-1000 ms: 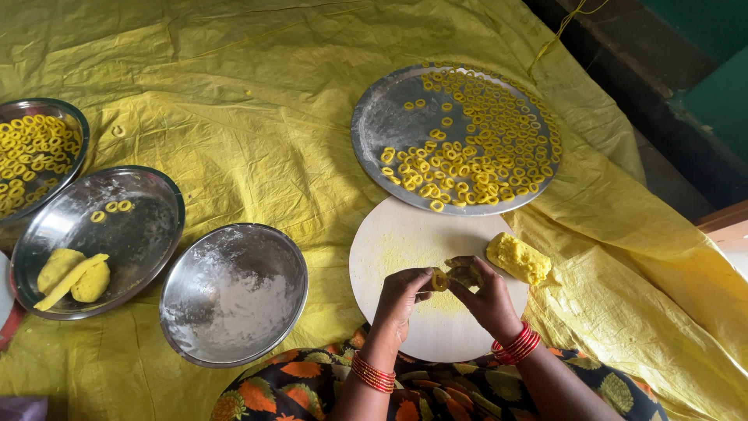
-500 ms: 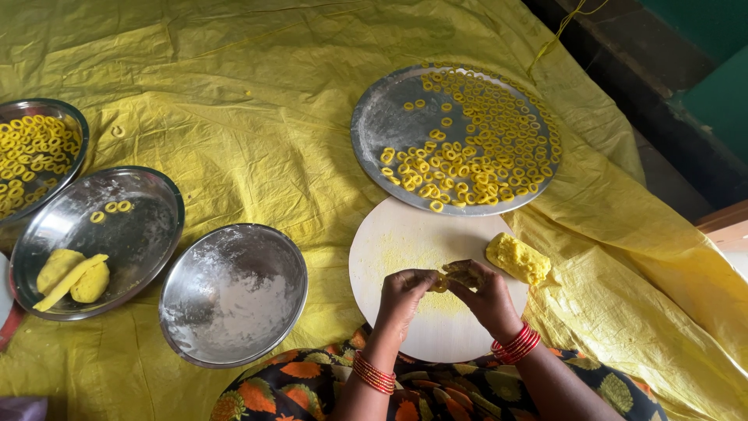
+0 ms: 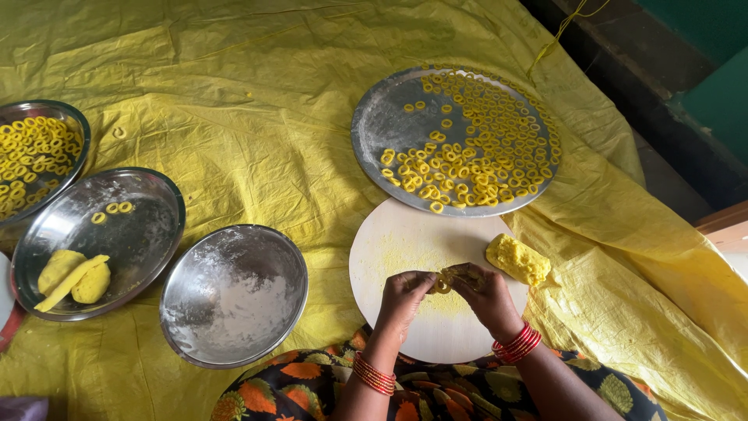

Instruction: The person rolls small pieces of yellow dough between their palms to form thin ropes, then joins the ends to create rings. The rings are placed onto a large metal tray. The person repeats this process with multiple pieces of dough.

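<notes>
Head view: a small piece of yellow dough is pinched between the fingertips of the left hand and the right hand, both closed on it just above a round white board. The dough appears to be curled into a ring, though the shape is partly hidden by the fingers. A larger lump of dough is kept on the board's right edge, within easy reach of the right hand. Beyond the board, a steel plate is covered with finished yellow rings, laid apart so they do not stick. To the left, a floured steel bowl, a plate with dough pieces and another plate of rings are set on a yellow sheet.

Compared with the frames half a second and a second earlier, the hands are found in the same spot over the board, fingers slightly shifted; nothing else has moved.
</notes>
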